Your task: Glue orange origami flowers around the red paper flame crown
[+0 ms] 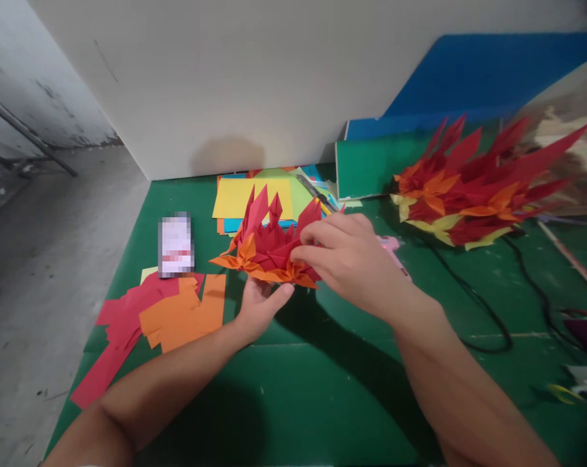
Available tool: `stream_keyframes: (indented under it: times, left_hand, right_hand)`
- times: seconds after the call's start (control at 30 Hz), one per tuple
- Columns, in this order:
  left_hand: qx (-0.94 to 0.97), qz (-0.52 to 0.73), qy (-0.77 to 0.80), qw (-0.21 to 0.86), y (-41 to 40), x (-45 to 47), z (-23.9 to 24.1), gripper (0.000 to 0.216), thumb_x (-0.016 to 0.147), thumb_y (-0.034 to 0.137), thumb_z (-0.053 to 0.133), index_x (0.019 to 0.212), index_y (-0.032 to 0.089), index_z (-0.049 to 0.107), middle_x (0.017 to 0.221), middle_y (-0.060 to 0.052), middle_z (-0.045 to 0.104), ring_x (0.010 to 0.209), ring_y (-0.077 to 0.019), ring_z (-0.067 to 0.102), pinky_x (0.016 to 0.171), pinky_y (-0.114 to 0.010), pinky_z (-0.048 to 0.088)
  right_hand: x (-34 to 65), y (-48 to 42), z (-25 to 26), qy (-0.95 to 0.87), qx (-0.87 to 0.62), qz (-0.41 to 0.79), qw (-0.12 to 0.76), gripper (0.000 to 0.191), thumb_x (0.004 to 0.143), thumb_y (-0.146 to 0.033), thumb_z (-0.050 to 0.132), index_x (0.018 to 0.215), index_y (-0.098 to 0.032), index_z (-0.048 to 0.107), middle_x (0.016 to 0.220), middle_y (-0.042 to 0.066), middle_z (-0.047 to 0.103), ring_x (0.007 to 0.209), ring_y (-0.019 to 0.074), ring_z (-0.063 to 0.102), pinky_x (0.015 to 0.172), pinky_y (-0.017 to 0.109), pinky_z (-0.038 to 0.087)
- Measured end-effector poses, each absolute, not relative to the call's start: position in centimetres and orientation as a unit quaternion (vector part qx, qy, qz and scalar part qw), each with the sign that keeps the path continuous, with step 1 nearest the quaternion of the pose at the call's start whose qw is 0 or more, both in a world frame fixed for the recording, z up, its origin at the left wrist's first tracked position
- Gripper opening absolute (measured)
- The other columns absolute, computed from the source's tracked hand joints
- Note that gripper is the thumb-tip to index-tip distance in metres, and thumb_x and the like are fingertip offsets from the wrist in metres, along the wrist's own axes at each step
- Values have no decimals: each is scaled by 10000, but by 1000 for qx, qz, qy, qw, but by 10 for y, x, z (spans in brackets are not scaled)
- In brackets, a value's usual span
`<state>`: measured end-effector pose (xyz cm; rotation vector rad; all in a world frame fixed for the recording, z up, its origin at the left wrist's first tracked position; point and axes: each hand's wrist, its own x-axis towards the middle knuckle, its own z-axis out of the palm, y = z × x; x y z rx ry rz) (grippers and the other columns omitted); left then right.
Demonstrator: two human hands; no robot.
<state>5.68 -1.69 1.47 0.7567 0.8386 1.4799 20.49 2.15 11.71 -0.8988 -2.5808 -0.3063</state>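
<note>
A folded paper flower piece (pixel 274 250), red spikes above a rim of orange petals, is held just above the green table. My left hand (pixel 261 305) supports it from below, its thumb along the front edge and its other fingers partly hidden underneath. At the piece's right side my right hand (pixel 346 259) pinches with thumb and forefinger at an orange petal (pixel 298 272). The fingertips cover what exactly is gripped there. Behind my right hand a pink tool (pixel 389 244), possibly a glue gun, lies partly hidden.
Red paper scraps (pixel 120 324) and orange scraps (pixel 186 314) lie left, below a blurred phone-like object (pixel 175 243). Coloured sheets (pixel 254 194) with a cutter (pixel 313 191) are behind. A larger red-orange paper piece (pixel 468 185) stands right, near a black cable (pixel 468 292). A white panel (pixel 249 78) rises at the back.
</note>
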Motion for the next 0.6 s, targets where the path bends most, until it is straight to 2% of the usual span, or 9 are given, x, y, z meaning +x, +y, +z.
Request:
stream_keyframes:
  times: [0.27, 0.6]
  left_hand:
    - [372, 634, 386, 558, -12, 56, 20, 310, 668, 316, 793, 936, 195, 698, 976, -65, 736, 901, -200, 689, 883, -368, 546]
    - [394, 623, 401, 544, -12, 54, 15, 276, 697, 255, 763, 965, 206, 717, 1006, -51, 739, 921, -193, 688, 908, -356, 531]
  right_hand:
    - [200, 21, 111, -927, -312, -96, 183, 247, 911, -116, 433, 835, -183, 658, 854, 54, 612, 820, 188, 461, 692, 332, 282]
    - [202, 20, 116, -931, -320, -87, 156, 206, 921, -185, 479, 853, -200, 672, 878, 42, 616, 841, 193, 459, 690, 333, 275]
